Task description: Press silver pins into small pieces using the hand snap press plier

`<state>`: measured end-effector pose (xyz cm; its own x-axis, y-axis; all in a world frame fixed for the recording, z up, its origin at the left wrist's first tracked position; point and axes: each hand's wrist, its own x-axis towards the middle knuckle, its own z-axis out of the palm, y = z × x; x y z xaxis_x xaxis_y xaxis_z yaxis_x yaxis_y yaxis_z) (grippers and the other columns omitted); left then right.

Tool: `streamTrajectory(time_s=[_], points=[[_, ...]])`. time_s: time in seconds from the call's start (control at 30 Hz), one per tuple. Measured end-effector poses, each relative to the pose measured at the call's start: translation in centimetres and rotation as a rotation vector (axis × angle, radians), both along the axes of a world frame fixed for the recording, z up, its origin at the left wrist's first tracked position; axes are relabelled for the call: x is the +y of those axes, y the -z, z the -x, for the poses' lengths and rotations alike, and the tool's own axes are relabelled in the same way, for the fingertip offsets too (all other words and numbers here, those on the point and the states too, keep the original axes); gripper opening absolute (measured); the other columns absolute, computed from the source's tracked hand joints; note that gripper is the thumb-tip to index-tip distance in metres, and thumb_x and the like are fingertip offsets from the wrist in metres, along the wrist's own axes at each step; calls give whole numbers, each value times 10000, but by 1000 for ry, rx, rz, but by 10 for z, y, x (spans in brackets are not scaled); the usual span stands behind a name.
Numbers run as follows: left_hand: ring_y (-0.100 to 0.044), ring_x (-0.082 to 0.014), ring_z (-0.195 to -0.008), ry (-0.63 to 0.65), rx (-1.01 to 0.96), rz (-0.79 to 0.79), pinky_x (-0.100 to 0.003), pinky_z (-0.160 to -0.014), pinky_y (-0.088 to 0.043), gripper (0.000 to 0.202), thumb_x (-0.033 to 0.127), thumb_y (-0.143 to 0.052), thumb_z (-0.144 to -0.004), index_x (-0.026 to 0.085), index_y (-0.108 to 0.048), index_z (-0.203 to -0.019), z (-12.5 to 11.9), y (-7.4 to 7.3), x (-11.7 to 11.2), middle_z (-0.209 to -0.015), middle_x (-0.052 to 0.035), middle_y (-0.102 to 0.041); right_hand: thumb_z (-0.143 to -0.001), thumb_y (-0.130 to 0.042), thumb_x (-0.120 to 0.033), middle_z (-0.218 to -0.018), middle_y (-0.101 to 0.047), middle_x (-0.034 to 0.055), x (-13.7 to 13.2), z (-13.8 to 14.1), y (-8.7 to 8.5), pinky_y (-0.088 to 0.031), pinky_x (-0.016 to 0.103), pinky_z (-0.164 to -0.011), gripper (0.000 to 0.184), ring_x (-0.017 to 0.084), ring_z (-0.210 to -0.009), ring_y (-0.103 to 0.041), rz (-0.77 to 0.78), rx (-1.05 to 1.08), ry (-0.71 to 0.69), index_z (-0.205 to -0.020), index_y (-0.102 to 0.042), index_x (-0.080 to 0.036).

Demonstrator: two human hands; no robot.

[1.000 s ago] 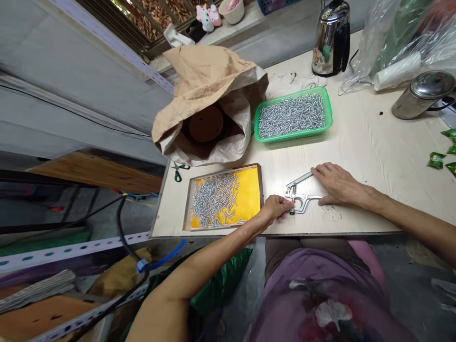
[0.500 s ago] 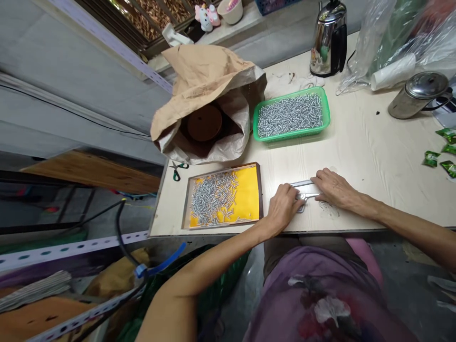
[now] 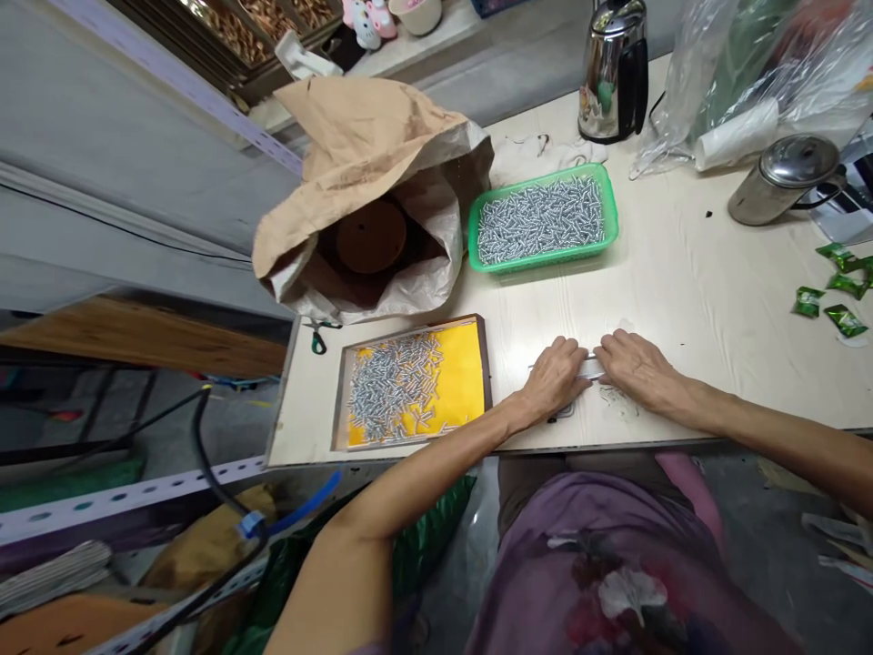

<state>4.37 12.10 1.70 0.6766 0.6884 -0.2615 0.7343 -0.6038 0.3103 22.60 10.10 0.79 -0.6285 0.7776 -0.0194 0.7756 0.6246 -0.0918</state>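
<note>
My left hand [image 3: 552, 377] lies curled over the head of a silver metal hand press [image 3: 590, 366] on the pale wooden table [image 3: 716, 291]. My right hand [image 3: 634, 368] rests on the press's handles and pushes them down flat; only a short strip of metal shows between the two hands. Left of my left hand sits a shallow wooden tray with a yellow bottom [image 3: 467, 359], holding a heap of small silver screws [image 3: 388, 387]. Behind it, a green plastic basket [image 3: 546, 264] is full of the same screws.
An open brown paper sack [image 3: 368, 155] stands at the table's back left, with green-handled scissors [image 3: 317, 338] in front of it. A steel kettle [image 3: 610, 68], a lidded steel pot [image 3: 784, 182], plastic bags and green candy wrappers [image 3: 828, 305] fill the right side.
The press's handles stood apart a second ago; now they are pushed together under my right hand. My left hand went from pinching at the press's head to lying over it.
</note>
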Motion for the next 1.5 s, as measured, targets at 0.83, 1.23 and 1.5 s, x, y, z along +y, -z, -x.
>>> streamTrajectory(time_s=[0.83, 1.23, 1.5], points=[[-651, -196, -811, -690, 105, 230, -256, -667, -453, 213, 360, -678, -803, 156, -704, -747, 56, -11, -35, -846, -77, -701, -895, -594, -270, -936, -632, 95, -10, 9, -6, -428, 325, -759, 125, 224, -875, -566, 163, 225, -28, -955, -646, -174], [-638, -190, -578, -617, 161, 632, -267, -593, -492, 88, 200, -731, -643, 137, -684, -604, 47, -29, -10, -552, -55, -638, -886, -469, -36, -724, -555, -2, -26, 14, 17, -336, 287, -626, 233, 159, -665, -497, -131, 246, -81, -736, -494, -213], [-683, -229, -814, -555, 52, -81, -305, -746, -508, 222, 200, -544, -866, 153, -759, -891, 73, -84, 24, -849, -116, -729, -931, -427, -88, -710, -535, 2, -30, 10, 22, -347, 291, -617, 243, 163, -638, -492, -170, 321, -68, -731, -474, -217]])
